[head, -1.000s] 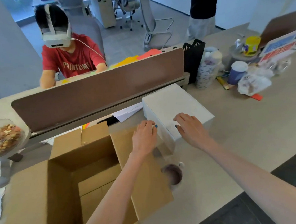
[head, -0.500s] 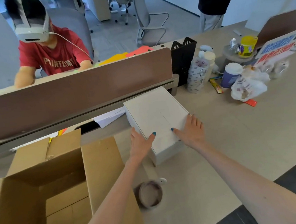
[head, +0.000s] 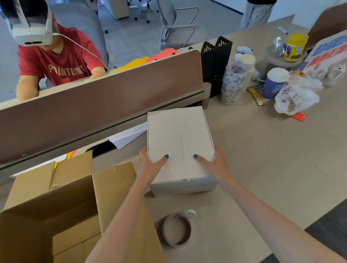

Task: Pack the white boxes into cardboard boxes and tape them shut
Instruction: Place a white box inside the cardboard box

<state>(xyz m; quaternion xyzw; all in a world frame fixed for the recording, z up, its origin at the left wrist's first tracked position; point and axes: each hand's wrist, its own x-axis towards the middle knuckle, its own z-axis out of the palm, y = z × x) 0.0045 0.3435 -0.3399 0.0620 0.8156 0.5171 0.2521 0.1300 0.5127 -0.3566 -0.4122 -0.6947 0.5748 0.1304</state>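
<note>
White box [head: 180, 143] rests on the desk [head: 276, 153], long axis from 6 to 12 o'clock. We clamp its near corners, left hand [head: 150, 167] and right hand [head: 215, 163] apart. Open cardboard box [head: 49, 217] lies at 8 o'clock, nearer our left hand.

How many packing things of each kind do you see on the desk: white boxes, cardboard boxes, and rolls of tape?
White box: 1, held at both sides by the left hand and the right hand
Cardboard box: 1, open
Roll of tape: 1 lying flat near the front edge; the stack by the black file holder looks like more rolls, number unclear
Total: 3 counted for sure
</note>
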